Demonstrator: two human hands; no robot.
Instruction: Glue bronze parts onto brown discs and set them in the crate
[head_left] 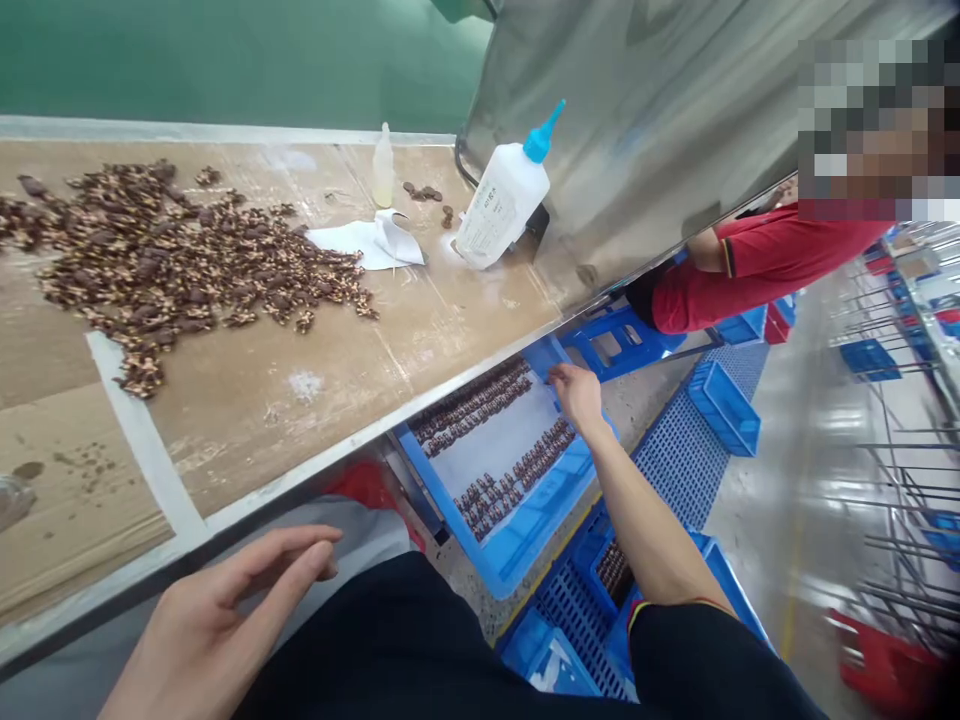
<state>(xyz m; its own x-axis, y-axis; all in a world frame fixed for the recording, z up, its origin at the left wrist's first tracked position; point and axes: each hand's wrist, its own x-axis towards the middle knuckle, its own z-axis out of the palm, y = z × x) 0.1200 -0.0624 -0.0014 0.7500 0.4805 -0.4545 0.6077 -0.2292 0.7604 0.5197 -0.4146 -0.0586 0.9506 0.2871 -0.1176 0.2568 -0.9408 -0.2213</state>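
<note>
My right hand point(576, 393) reaches down beside the table to a blue tray point(525, 540) on the floor stack, its fingers curled at the tray's far edge. The tray holds rows of small brown parts point(495, 490) on a white sheet. What the fingers pinch, if anything, is hidden. My left hand point(225, 610) hovers open near my lap below the table's front edge, fingers stretched out, holding nothing. A large heap of small brown parts point(172, 260) lies on the tabletop at left.
A white squeeze bottle with a blue nozzle point(506, 195), a small clear bottle point(383, 168) and a crumpled white paper point(371, 243) lie on the cardboard-covered table point(420, 330). Blue crates point(724, 405) stack on the floor. A person in a red sleeve point(742, 265) sits at right.
</note>
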